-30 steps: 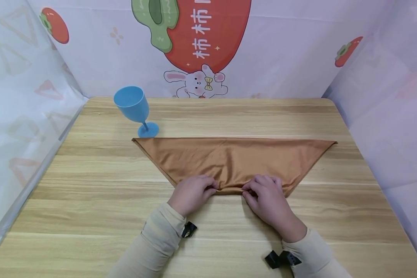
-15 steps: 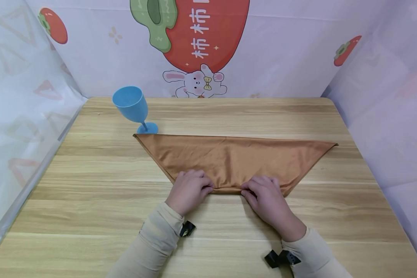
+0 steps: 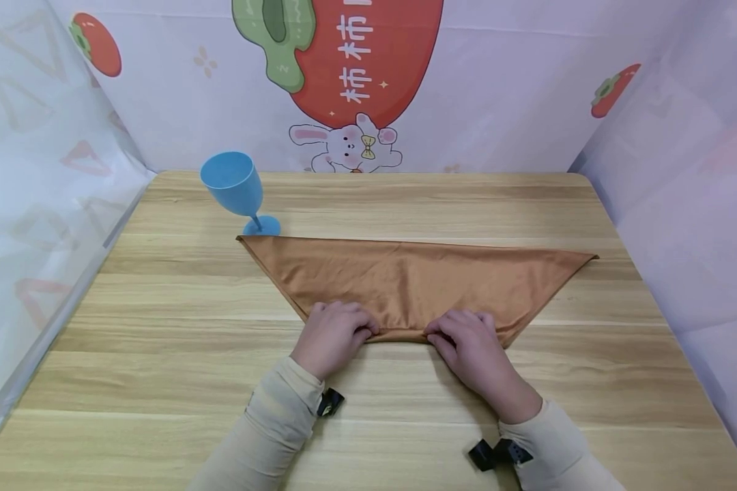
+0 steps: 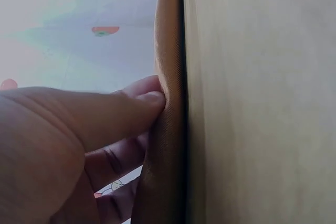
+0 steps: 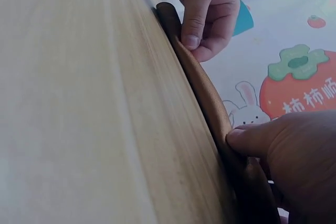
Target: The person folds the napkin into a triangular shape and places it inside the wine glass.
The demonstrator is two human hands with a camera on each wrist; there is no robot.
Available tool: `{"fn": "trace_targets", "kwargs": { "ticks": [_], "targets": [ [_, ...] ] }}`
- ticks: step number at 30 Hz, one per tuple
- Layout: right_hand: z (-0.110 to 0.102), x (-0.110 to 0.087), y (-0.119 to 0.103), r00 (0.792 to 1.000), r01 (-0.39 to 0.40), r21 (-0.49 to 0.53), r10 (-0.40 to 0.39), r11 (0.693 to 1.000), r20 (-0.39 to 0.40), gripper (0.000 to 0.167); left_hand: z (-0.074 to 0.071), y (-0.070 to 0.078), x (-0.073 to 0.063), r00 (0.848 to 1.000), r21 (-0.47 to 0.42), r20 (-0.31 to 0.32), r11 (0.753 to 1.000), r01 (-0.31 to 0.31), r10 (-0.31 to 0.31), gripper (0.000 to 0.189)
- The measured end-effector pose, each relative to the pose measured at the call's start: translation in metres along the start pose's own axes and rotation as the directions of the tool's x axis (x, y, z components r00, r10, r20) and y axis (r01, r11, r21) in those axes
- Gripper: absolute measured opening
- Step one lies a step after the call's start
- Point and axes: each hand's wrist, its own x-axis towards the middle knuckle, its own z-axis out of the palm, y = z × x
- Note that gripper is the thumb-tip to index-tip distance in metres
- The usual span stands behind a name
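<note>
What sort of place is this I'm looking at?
Probably a staged recording booth: printed sheets screen the wood-grain table on its left, right and far sides, and two black wrist-worn devices look like cameras.

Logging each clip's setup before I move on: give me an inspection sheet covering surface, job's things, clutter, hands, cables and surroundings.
Surface: table, light wood grain.
Job's things: brown cloth, long edge on the far side; near edge turned over, roll or fold unclear.
Clutter: blue goblet, upright by the cloth's far left corner; contact unclear.
Hands: left hand and right hand both pinch the cloth's near edge.
Cables: nothing seen for certain.
Surroundings: pale backdrop printed with red fruit and a rabbit.
</note>
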Motion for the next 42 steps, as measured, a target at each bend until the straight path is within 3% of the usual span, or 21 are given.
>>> {"fn": "trace_targets", "kwargs": {
  "ticks": [4, 9, 17, 25, 34, 42],
  "targets": [
    [0.0008, 0.0004, 0.0002, 1.000, -0.017, -0.019, 0.017, 1.000, 0.000, 0.014, -0.0012, 0.0004, 0.0004, 0.999, 0.009, 0.031, 1.000, 0.016, -0.016, 0.005],
    [0.0012, 0.0006, 0.0001, 1.000, -0.012, -0.040, 0.013, 0.999, 0.019, 0.020, -0.0005, 0.0011, 0.0005, 0.995, 0.012, 0.081, 0.999, 0.051, -0.052, 0.015],
    [0.0033, 0.0014, 0.0007, 0.999, 0.040, -0.048, -0.040, 0.998, -0.001, 0.016, 0.0015, 0.0007, -0.0007, 0.999, 0.026, 0.018, 0.999, 0.026, -0.027, 0.009],
    [0.0054, 0.0014, 0.0022, 0.996, 0.090, -0.011, -0.090, 0.996, -0.026, 0.011, 0.0011, -0.0014, -0.0025, 0.998, 0.041, 0.023, 0.998, 0.050, -0.051, 0.005],
    [0.0045, 0.0009, 0.0022, 0.998, 0.059, 0.041, -0.059, 0.997, 0.009, 0.016, 0.0028, -0.0040, -0.0029, 1.000, 0.051, 0.011, 0.998, 0.022, -0.022, 0.004],
    [0.0042, 0.0003, 0.0039, 0.997, 0.072, 0.038, -0.072, 0.997, 0.007, 0.010, -0.0003, -0.0029, -0.0024, 0.999, -0.015, 0.017, 0.999, 0.035, -0.034, 0.008]
  ]
}}
